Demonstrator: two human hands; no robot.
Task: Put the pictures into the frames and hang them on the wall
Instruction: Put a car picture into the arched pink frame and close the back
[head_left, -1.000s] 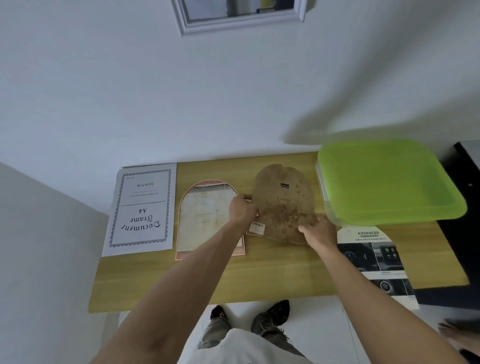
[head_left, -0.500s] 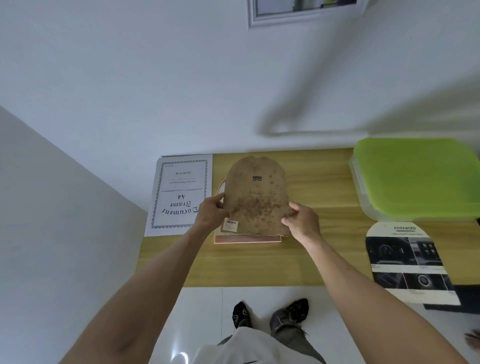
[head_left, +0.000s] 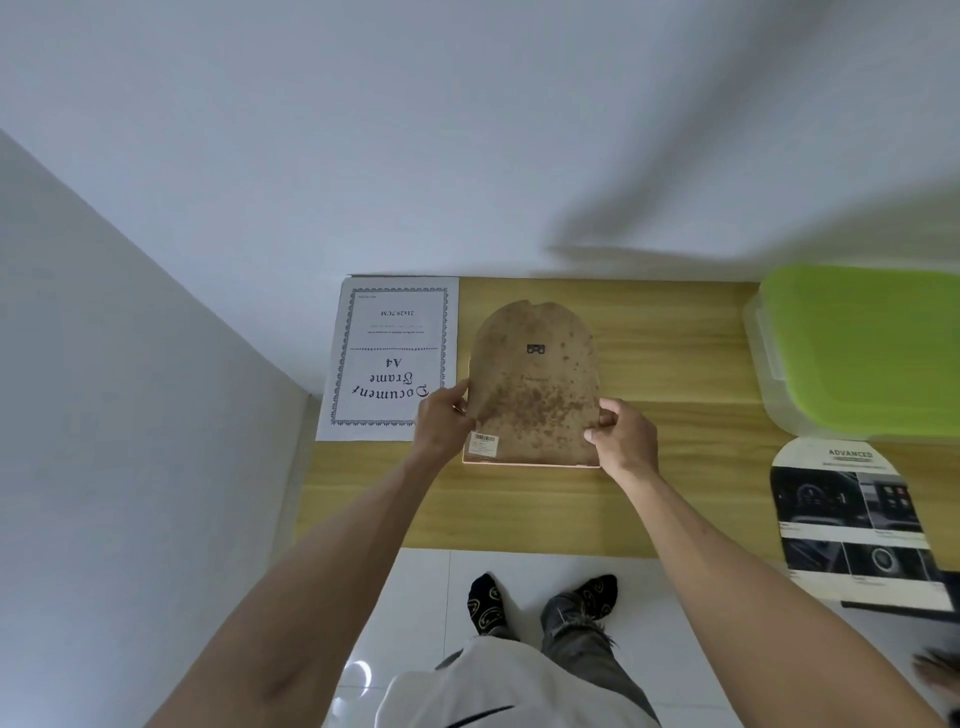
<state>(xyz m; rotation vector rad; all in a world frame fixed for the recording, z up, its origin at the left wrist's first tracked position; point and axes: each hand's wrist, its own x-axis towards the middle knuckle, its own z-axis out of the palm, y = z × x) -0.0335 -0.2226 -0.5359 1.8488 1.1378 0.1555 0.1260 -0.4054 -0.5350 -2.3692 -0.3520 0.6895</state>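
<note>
Currently both hands, left (head_left: 441, 418) and right (head_left: 623, 436), pinch the arched backing board (head_left: 535, 384) over the pink frame (head_left: 530, 464); misalignment could jam it.

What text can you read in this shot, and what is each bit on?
"Document Frame A4": white sheet, printed upside down to the camera.
"21x29.7CM": same sheet, small line near its far edge.
"ADVANCED": arched picture at the table's right.
Barcode sticker on the brown backing board: too small to read.
Other fine print on both papers: blurred.
</note>
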